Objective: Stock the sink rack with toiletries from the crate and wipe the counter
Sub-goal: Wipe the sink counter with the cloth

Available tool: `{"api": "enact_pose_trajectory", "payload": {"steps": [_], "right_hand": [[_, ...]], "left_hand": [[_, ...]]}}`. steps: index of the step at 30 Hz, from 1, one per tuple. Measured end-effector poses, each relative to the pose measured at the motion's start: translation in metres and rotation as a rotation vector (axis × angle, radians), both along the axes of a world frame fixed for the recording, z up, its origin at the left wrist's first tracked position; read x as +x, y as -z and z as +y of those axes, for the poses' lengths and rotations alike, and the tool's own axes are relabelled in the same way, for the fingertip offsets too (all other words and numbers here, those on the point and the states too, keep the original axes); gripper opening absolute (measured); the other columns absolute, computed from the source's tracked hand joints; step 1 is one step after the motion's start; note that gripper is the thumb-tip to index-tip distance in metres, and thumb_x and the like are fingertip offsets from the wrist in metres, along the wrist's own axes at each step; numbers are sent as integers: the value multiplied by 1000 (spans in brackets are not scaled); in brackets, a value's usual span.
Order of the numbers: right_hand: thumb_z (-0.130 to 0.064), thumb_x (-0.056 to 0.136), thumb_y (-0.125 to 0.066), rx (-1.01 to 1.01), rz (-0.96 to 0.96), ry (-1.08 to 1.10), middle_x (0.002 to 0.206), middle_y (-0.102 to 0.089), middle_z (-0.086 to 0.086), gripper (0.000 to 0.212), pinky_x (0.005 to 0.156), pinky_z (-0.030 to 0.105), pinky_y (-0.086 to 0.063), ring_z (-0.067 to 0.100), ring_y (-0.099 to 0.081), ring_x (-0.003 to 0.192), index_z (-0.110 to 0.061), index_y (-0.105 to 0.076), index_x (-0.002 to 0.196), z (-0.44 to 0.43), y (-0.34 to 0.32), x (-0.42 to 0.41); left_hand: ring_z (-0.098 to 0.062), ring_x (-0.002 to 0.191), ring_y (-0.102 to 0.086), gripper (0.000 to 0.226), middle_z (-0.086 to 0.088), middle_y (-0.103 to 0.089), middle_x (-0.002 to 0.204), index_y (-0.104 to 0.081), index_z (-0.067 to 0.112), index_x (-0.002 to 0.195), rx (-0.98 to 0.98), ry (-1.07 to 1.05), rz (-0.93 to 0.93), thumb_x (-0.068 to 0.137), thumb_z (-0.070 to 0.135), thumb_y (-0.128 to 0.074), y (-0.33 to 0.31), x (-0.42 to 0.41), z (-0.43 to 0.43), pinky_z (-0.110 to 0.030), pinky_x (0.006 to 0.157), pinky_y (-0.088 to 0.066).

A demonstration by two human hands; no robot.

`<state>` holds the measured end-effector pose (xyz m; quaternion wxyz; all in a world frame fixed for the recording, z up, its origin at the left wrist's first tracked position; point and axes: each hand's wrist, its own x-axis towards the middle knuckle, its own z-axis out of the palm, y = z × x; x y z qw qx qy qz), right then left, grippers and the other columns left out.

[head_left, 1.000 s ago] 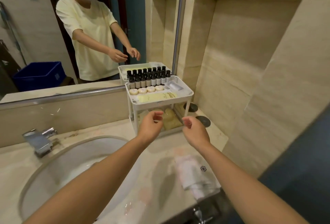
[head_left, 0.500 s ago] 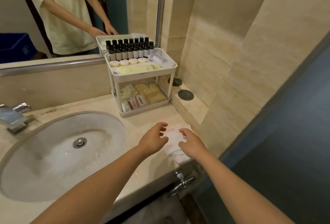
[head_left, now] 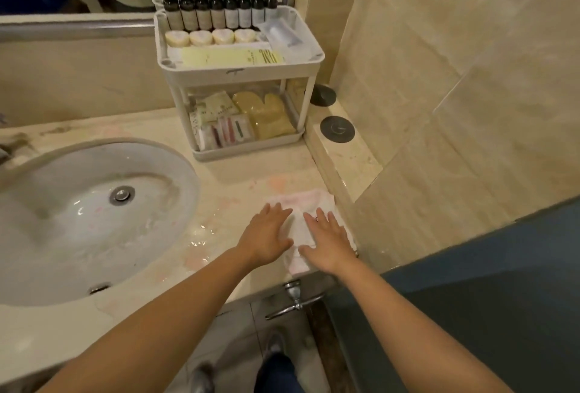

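A white two-tier rack (head_left: pixel 241 74) stands on the beige counter (head_left: pixel 226 179) against the mirror. Its top tier holds several dark bottles (head_left: pixel 216 7), round soaps (head_left: pixel 208 37) and a yellow packet (head_left: pixel 232 57). The lower tier holds sachets (head_left: pixel 224 130) and yellowish packets (head_left: pixel 266 110). A folded white cloth (head_left: pixel 298 204) lies at the counter's front right corner. My left hand (head_left: pixel 266 235) and my right hand (head_left: pixel 328 235) both lie flat on the cloth with fingers straight and spread.
A white oval sink (head_left: pixel 91 214) fills the counter's left, with wet patches near its rim. A raised ledge (head_left: pixel 348 157) with two round dark discs runs along the right wall. A metal handle (head_left: pixel 293 301) sticks out below the counter edge. My feet show on the floor.
Both hands drew back from the rack's lower tier, dropped to the cloth at the counter's front corner and flattened on it. The view tilted down.
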<state>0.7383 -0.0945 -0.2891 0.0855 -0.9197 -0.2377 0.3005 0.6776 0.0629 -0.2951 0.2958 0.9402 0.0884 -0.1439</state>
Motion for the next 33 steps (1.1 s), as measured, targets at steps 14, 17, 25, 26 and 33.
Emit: {"api": "enact_pose_trajectory", "payload": {"steps": [14, 17, 25, 26, 33], "right_hand": [[-61, 96, -33, -85, -16, -286, 142, 48, -4, 81, 115, 53, 19, 23, 42, 137, -38, 25, 148, 4, 34, 31], [-60, 97, -32, -88, -7, -298, 141, 48, -5, 80, 114, 54, 19, 23, 41, 138, -38, 26, 148, 7, 32, 35], [-58, 99, -30, -113, 17, -325, 149, 44, -3, 76, 113, 54, 20, 22, 42, 138, -38, 24, 149, 18, 28, 44], [-57, 99, -29, -112, 21, -328, 151, 43, -3, 75, 113, 54, 20, 22, 41, 138, -38, 24, 149, 21, 28, 46], [-56, 100, -28, -107, 12, -370, 153, 40, -3, 73, 115, 56, 18, 23, 39, 140, -40, 23, 149, 47, 30, 62]], "left_hand": [[-34, 144, -20, 34, -8, -42, 144, -56, 30, 130, 292, -123, -201, 98, 25, -46, 32, 32, 0, -44, 119, 4], [-29, 118, -42, 27, -1, -57, 112, -65, 26, 115, 307, -187, -204, 91, 23, -54, 29, 44, 4, -34, 112, -23], [-23, 93, -56, 19, 2, -63, 94, -73, 29, 95, 316, -205, -243, 91, 25, -54, 19, 53, 13, -31, 81, -32], [-23, 93, -56, 20, 3, -63, 95, -73, 29, 95, 316, -225, -240, 90, 25, -54, 18, 55, 15, -31, 80, -31], [-23, 92, -56, 20, 3, -62, 93, -72, 29, 96, 346, -328, -224, 89, 23, -55, 21, 65, 37, -32, 79, -33]]}}
